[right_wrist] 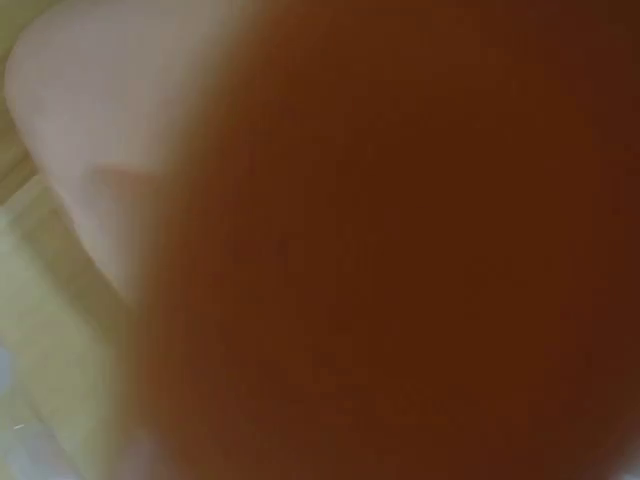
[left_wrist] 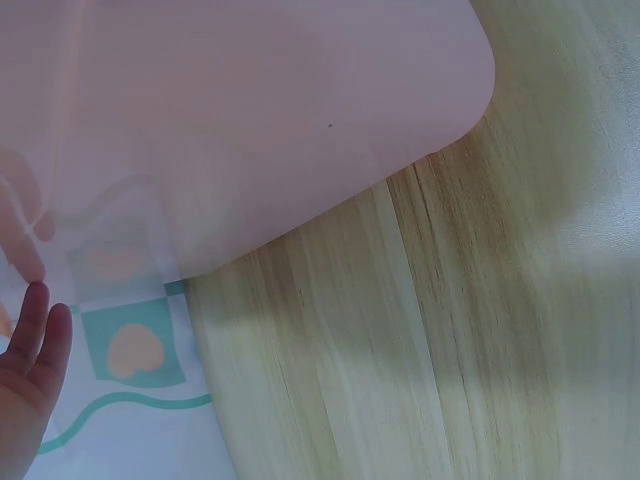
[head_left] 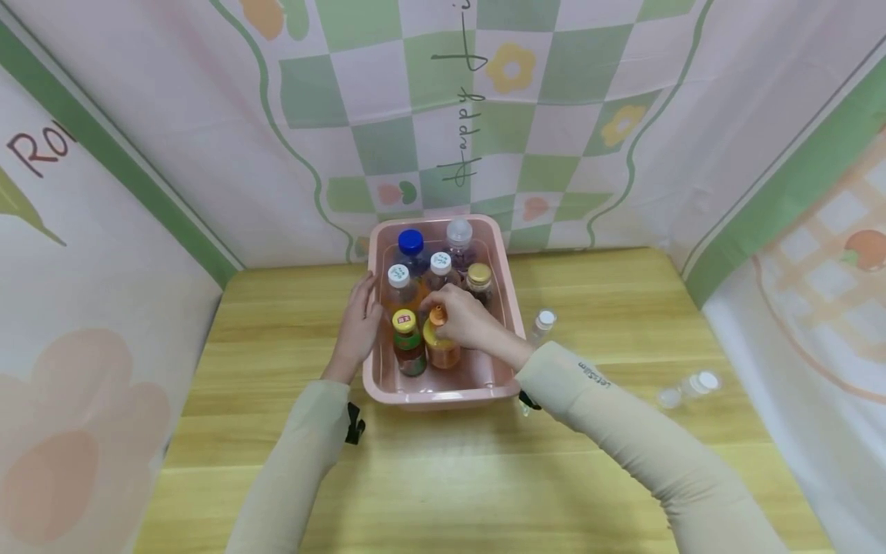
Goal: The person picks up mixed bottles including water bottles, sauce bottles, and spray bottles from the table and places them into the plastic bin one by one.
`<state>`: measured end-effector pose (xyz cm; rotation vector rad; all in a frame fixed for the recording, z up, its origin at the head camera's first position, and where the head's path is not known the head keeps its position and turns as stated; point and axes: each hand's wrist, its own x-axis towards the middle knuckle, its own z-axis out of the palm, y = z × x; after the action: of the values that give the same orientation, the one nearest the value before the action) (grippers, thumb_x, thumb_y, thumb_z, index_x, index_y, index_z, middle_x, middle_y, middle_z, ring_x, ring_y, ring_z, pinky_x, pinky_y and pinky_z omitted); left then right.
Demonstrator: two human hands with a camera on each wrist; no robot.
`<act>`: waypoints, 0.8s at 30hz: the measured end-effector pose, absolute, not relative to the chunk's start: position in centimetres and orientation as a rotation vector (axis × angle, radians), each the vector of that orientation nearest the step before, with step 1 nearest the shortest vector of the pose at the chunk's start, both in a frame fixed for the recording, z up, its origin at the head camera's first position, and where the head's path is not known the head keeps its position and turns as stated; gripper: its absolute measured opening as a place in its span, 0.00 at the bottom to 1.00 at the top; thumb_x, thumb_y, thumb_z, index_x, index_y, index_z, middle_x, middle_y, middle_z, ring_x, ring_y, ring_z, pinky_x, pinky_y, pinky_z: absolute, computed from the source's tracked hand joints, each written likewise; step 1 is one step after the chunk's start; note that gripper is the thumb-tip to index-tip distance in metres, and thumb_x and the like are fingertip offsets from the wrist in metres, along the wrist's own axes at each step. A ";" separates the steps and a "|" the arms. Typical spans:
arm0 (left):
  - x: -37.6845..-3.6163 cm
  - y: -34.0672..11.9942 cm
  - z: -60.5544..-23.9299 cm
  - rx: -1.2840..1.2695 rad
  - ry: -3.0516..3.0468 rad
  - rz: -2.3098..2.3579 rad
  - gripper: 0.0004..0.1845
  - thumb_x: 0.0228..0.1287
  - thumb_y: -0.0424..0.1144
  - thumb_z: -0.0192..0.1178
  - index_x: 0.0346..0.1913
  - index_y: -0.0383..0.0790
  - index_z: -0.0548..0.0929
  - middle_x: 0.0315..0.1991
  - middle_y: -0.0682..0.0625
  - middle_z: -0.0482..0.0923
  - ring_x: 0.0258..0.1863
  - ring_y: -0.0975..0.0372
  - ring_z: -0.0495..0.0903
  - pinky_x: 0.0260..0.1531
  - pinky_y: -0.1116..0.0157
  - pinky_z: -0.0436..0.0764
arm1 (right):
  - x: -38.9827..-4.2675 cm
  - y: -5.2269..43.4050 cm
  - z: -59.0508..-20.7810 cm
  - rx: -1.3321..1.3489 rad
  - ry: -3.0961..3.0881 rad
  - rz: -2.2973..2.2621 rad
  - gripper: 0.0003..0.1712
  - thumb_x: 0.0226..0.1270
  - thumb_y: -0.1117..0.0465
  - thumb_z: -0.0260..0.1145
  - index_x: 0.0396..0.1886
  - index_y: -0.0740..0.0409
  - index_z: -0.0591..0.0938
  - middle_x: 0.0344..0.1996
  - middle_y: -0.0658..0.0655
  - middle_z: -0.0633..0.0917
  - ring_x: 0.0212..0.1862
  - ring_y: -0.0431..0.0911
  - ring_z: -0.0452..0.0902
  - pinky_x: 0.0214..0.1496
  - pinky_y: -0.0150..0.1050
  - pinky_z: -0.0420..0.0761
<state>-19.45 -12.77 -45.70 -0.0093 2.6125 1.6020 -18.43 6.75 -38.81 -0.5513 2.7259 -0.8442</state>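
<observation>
In the head view, a pink plastic basin (head_left: pixel 494 371) holds several bottles. My right hand (head_left: pixel 467 317) reaches over its right side and grips the orange-topped bottle (head_left: pixel 443 352) by its upper part, fingers curled round it. Beside that one stands a dark bottle with a yellow cap (head_left: pixel 408 338). My left hand (head_left: pixel 359 327) lies along the basin's left rim, fingers loosely extended. The left wrist view shows its fingertips (left_wrist: pixel 58 330) near the translucent pink wall. A blurred dark orange-brown shape (right_wrist: pixel 390 250) fills most of the right wrist view.
Farther back in the basin stand a blue-capped bottle (head_left: pixel 411 245), two white-capped bottles, a clear-topped bottle (head_left: pixel 459 232) and a gold-lidded jar (head_left: pixel 479 277). Right of the basin, small clear bottles with white caps (head_left: pixel 545 322) lie on the wooden table (head_left: pixel 595 308). Patterned cloth (head_left: pixel 443 115) hangs behind.
</observation>
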 end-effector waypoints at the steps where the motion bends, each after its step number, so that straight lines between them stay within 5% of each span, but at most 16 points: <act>1: -19.4 -12.8 -45.7 -0.011 2.615 1.604 0.30 0.71 0.43 0.40 0.75 0.52 0.53 0.78 0.55 0.45 0.77 0.55 0.46 0.75 0.47 0.53 | -18.4 6.7 -38.9 -0.554 2.727 -0.843 0.25 0.46 0.73 0.70 0.49 0.59 0.83 0.48 0.61 0.80 0.50 0.51 0.75 0.55 0.45 0.79; 24: -19.5 -12.8 -45.9 0.001 2.610 1.612 0.30 0.72 0.43 0.40 0.75 0.52 0.52 0.78 0.56 0.44 0.77 0.55 0.46 0.75 0.48 0.54 | -18.0 7.0 -41.9 -0.537 2.735 -0.914 0.28 0.44 0.77 0.66 0.50 0.59 0.82 0.49 0.62 0.80 0.53 0.55 0.76 0.59 0.48 0.79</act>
<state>-19.45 -12.80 -45.85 0.0005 2.6097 1.6120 -18.02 7.05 -41.86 -0.5367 2.7352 -0.9140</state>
